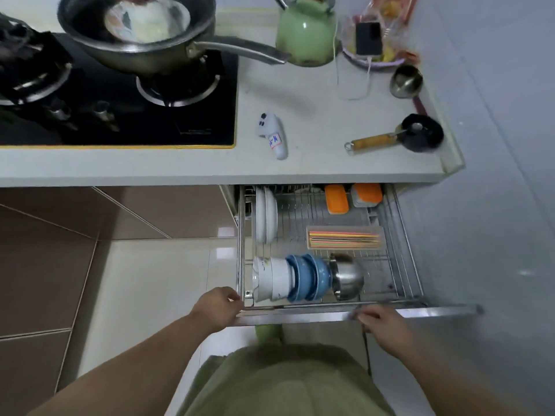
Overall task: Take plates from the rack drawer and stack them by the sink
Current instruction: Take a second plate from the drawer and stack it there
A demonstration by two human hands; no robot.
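Fingertips (232, 298) blurred, rack drawer (300, 314) front

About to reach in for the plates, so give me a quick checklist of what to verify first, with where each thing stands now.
1. Rack drawer pulled out far enough to expose the plates: ok.
2. White plates standing on edge at the back left, nothing on top of them: ok.
3. Left hand free of any dish, at the drawer's front corner: ok.
4. Right hand free of any dish, on the front edge: ok.
5. Room by the sink for stacking: cannot tell, sink not in view.
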